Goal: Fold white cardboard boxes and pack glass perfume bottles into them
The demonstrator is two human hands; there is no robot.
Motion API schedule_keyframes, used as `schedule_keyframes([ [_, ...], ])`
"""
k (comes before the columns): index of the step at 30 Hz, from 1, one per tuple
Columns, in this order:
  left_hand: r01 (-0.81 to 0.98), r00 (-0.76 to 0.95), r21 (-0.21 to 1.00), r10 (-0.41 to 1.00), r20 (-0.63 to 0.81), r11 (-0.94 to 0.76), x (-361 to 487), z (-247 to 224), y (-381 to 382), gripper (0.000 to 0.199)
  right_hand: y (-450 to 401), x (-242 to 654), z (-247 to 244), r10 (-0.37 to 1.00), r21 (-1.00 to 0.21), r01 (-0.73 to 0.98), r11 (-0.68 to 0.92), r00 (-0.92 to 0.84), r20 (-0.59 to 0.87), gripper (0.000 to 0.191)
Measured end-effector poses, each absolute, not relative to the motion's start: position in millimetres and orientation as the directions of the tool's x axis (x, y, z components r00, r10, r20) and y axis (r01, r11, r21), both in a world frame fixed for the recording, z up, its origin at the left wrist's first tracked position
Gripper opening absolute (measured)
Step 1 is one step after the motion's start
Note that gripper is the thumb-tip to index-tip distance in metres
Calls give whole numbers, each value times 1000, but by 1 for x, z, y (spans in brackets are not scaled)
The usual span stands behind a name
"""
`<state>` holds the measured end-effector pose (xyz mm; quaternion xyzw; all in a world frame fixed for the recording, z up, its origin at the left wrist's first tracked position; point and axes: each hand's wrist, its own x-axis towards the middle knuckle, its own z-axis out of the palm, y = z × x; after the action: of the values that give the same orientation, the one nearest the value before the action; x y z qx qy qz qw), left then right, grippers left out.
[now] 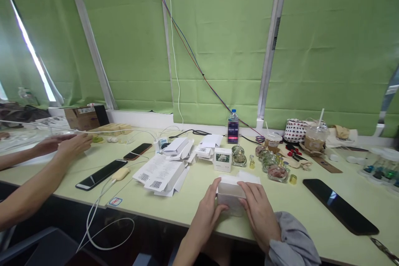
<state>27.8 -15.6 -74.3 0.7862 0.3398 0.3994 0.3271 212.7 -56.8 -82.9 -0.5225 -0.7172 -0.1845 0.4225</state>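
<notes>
A small white cardboard box (pixel 231 200) stands at the table's front edge, its open top facing up and flaps spread behind it. My left hand (pixel 206 207) grips its left side, thumb on the front face. On the opposite side my right hand (pixel 260 213) closes round the box the same way. Just behind stands a closed white box (pixel 222 160) with a green picture. Flattened white cartons (pixel 165 172) with barcodes lie in a heap to the left. Glass perfume-like bottles (pixel 277 172) and a small yellow cap (pixel 293 179) are to the right.
Another person's hands (pixel 73 145) work at the far left. Phones (pixel 101 174) and a yellow power bank (pixel 120 173) with white cables lie left. A black phone (pixel 339 205) lies right. Behind stand a water bottle (pixel 233 126) and drink cups (pixel 315 138); clear jars (pixel 385 166) are far right.
</notes>
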Motion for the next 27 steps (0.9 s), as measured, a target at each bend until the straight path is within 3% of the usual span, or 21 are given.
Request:
schedule_keyframes([
  [2,278,454,795,803,385,-539,29,-70,-17,59,-55,211,-87,624,-237,898,370,-51,780,36],
  [5,295,467,812,818,336,-503,31,-68,-16,63,-54,205,-93,745,-447,833,327,64,664,37],
  [8,319,471,833,838,276,-453,32,-71,-14,73,-56,199,-97,857,-667,692,274,139,496,41],
  [11,306,468,841,840,276,-446,33,-75,-12,77,-58,193,-100,898,-791,544,280,143,416,46],
  [15,280,476,844,830,291,-457,34,-75,-13,72,-58,192,-102,909,-852,436,290,152,387,46],
  [21,274,483,853,831,277,-443,34,-68,-16,58,-57,196,-105,924,-858,436,271,132,359,44],
  [27,261,480,851,826,296,-456,33,-71,-16,72,-56,193,-103,914,-875,361,322,124,387,56],
])
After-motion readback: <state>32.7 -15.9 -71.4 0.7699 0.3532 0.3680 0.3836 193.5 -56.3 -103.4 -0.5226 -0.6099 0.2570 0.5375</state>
